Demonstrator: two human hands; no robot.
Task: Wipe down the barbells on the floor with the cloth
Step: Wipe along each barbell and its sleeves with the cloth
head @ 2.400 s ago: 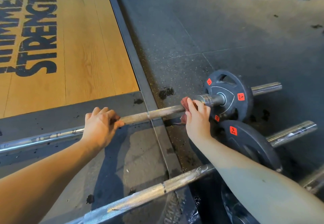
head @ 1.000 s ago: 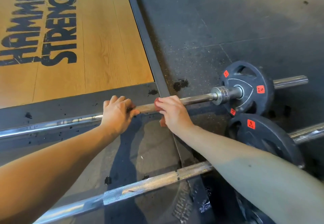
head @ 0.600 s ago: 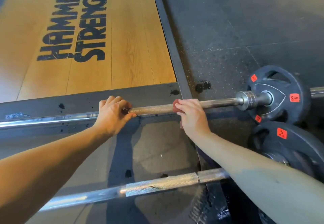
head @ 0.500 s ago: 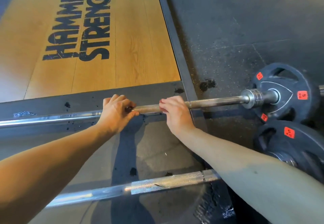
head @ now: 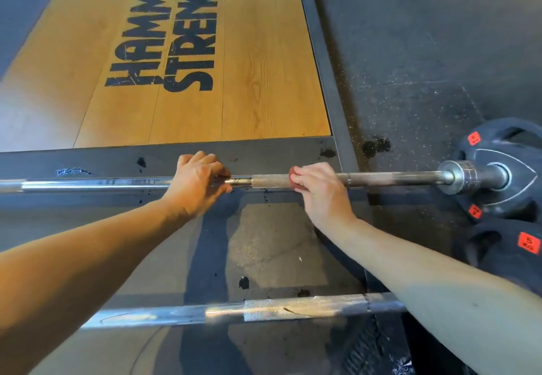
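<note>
Currently wiping far grey steel barbell across frame centre with small red cloth wrapped round its shaft under curled right hand, steadying same bar with left hand closed round it just leftward, presumably against rolling; nearer chrome barbell low in frame untouched.

Far long steel barbell lies crosswise, just this side of the tan wooden platform panel. Near steel barbell runs parallel, closer in. Left hand and right hand are on the far bar, small red cloth under the right one. Black round weight plates sit at the right end.
</note>
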